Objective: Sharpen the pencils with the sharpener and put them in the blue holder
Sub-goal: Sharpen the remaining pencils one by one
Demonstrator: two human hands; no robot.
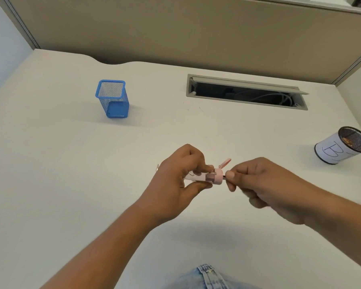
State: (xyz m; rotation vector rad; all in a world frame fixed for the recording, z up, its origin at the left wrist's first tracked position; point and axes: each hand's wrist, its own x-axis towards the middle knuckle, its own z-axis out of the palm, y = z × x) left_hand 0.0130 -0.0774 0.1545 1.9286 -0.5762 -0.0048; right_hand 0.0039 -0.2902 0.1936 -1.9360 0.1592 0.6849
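The light is bright and even, falling from above onto the white table (pixel 71 163). My arms throw only a pale, soft-edged shadow on it toward the near edge, and the holder (pixel 113 99) a faint one at its foot. The wide lens bends the partition (pixel 175 28) and the table's far corners. My left hand (pixel 175 180) and right hand (pixel 258 184) look slightly smeared, and the sharpener (pixel 208 177) between them is soft.

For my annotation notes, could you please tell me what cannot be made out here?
Head view only:
1. The pencil: nearly all hidden by the right hand, tip inside the sharpener.
2. The sharpener's clear barrel: partly covered by the left hand.
3. The black mesh cup: label writing wraps out of sight; contents too small to identify.
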